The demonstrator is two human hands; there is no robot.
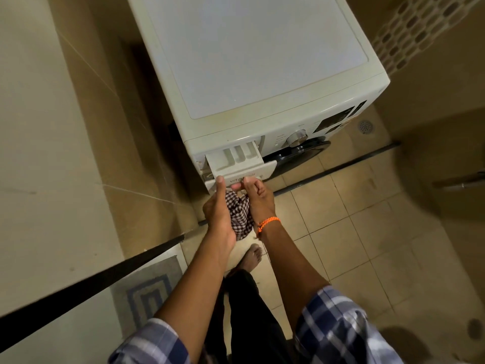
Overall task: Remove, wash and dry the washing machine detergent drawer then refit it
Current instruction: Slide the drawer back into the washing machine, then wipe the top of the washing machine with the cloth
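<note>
The left hand (219, 206) has its thumb up against the left end of the drawer (237, 164) front; its other fingers are hidden beneath, so whether they grasp the drawer or the cloth (238, 210) I cannot tell. The cloth, a checked one, is bunched between the two hands just below the drawer front. The right hand (258, 197) has its fingers curled, pinching at the middle of the front panel with the cloth gathered under it.

The drawer sits partly inside its slot at the top left of the washer (252, 74), most of its length sticking out toward the person.

Risks, as I judge them: pushing with the thumb at one end only could skew the drawer and jam it on its runners. The cloth hangs close under the front edge, so a fold could get trapped between panel and housing as it closes. Fingers curled near the gap could be nipped too.

The drawer's compartments look bare and pale, with no powder or liquid visible; the rear ones are hidden inside the machine.
</note>
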